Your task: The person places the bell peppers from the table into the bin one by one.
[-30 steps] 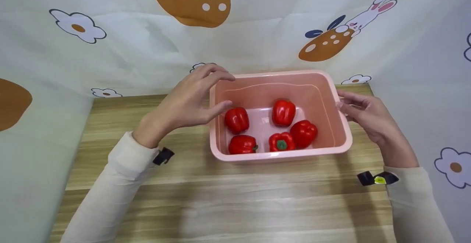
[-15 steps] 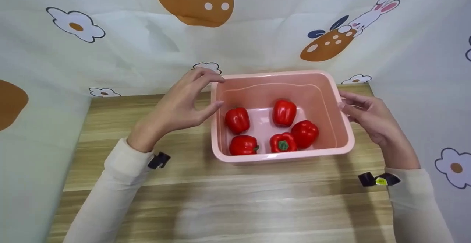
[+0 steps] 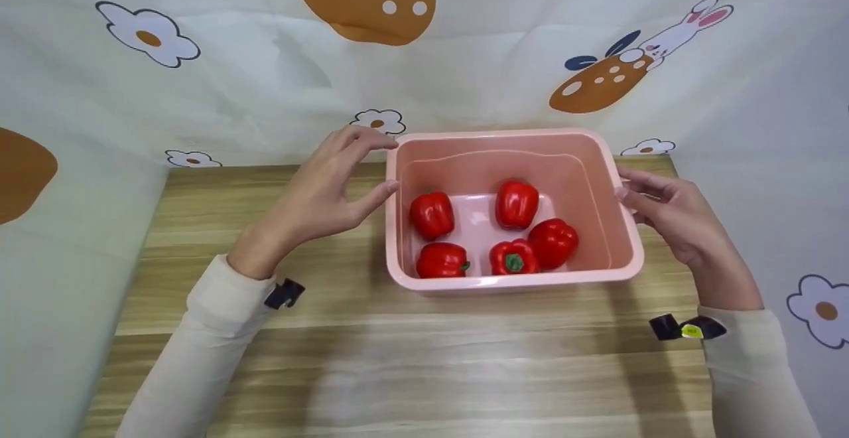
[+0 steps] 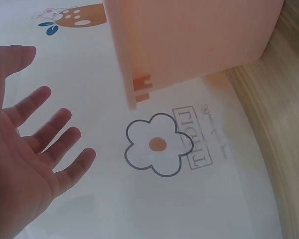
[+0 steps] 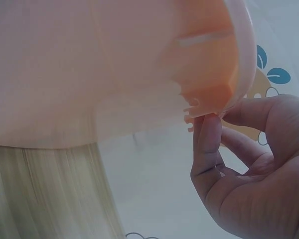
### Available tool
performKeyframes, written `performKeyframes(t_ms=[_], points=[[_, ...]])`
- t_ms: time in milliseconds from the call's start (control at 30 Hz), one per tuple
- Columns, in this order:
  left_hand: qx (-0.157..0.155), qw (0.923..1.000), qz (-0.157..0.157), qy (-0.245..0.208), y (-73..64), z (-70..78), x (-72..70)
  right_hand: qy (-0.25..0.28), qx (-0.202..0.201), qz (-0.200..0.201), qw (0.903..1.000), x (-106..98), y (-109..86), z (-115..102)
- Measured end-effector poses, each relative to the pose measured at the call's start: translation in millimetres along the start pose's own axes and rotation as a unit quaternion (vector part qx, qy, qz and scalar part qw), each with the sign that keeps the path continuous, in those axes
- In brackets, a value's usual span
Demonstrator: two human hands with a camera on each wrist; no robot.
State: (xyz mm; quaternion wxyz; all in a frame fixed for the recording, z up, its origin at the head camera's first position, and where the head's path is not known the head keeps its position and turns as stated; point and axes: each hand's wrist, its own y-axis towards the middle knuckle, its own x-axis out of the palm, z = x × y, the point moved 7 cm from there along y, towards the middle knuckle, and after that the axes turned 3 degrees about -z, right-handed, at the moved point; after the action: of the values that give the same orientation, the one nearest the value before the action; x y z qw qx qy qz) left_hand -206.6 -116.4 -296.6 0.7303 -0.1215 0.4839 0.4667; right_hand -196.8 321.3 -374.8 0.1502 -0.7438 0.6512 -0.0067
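A pink plastic bin [image 3: 491, 283] stands on the wooden table with several red bell peppers [image 3: 517, 204] inside. Two of them, one being a pepper on its side [image 3: 440, 261], lie at the left end; the others are at the middle and right. My right hand [image 3: 686, 225] pinches the bin's right rim; in the right wrist view its thumb and forefinger [image 5: 208, 137] close on the edge. Beside the left rim is my left hand [image 3: 318, 192], fingers spread and holding nothing. The left wrist view has that hand [image 4: 25, 159] apart from the bin wall [image 4: 199, 40].
A wood-grain table [image 3: 424, 371] extends in front of the bin. Behind it hangs a pale printed cloth [image 3: 477, 60] close to the bin's back rim. Another cloth side [image 3: 783, 212] runs along the right, near my right hand.
My left hand has drawn back leftward from over the bin's left rim to beside it. My right hand keeps its pinch on the right rim. The peppers lie as before.
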Motion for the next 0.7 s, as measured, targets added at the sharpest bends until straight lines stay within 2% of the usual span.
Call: performKeyframes(t_ms=[167, 367, 467, 600, 700], points=[[-0.004, 1.0000, 0.006, 0.000, -3.1, -3.9, 0.9, -0.015, 0.005, 0.008, 0.9998, 0, -1.4, 1], [-0.038, 0.9992, 0.008, 0.003, -10.8, -11.9, 4.7, -0.010, 0.001, 0.006, 0.9999, 0, -2.6, 1], [-0.051, 0.9986, 0.010, 0.006, -14.7, -15.7, 5.9, -0.027, 0.000, 0.013, 0.9995, -2, -3.3, 0], [-0.070, 0.9970, 0.024, 0.021, -20.9, -18.6, 7.2, -0.102, -0.012, 0.039, 0.9940, -3, -7.4, -4], [-0.081, 0.9953, 0.038, 0.037, -25.9, -17.0, 11.1, -0.170, -0.032, 0.078, 0.9818, -1, -12.7, -10]])
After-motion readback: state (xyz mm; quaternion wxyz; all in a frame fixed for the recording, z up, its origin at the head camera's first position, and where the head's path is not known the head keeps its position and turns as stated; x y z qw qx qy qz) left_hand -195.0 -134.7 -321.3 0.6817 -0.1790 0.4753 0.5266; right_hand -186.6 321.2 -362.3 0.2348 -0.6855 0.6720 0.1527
